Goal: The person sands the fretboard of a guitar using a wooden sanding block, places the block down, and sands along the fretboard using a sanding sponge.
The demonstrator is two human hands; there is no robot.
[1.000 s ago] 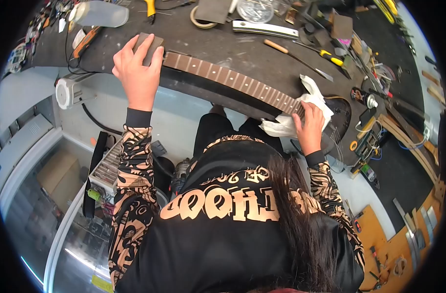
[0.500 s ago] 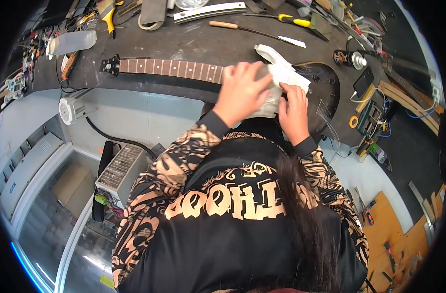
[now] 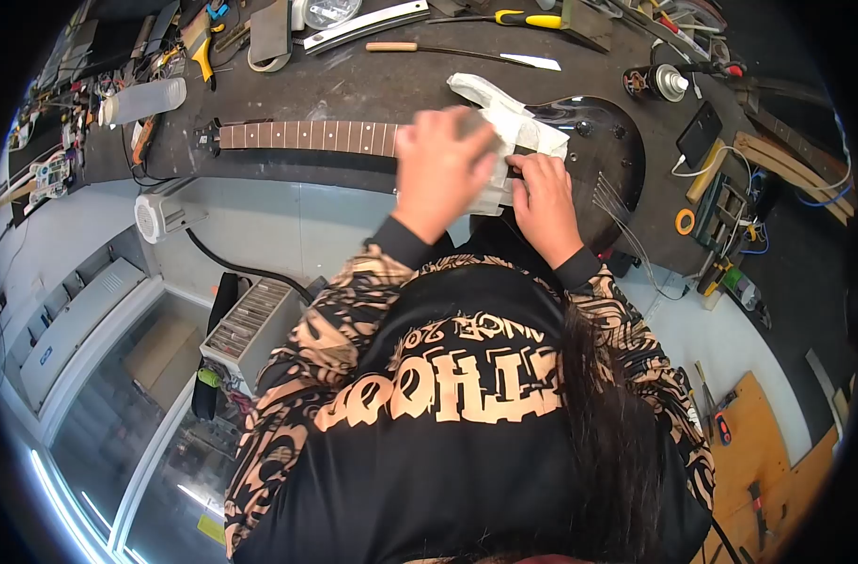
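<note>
A dark electric guitar lies on the workbench with its fretboard toward the left. White paper covers part of its body near the neck end. My left hand is over the paper's left side, smeared by motion, with its fingers curled on a small grey pad partly hidden by them. My right hand rests on the paper's right side, fingers stretched out and pressing down. Loose strings trail off the body at the right.
Behind the guitar lie a wooden-handled tool, a yellow-handled tool and a white-edged bar. A spray can, a phone and an orange tape roll sit at the right. A plastic bottle is at the left.
The view has shifted, so the guitar and bench sit further left. My left hand has moved over the paper with the grey pad; my right hand stays pressed on it.
</note>
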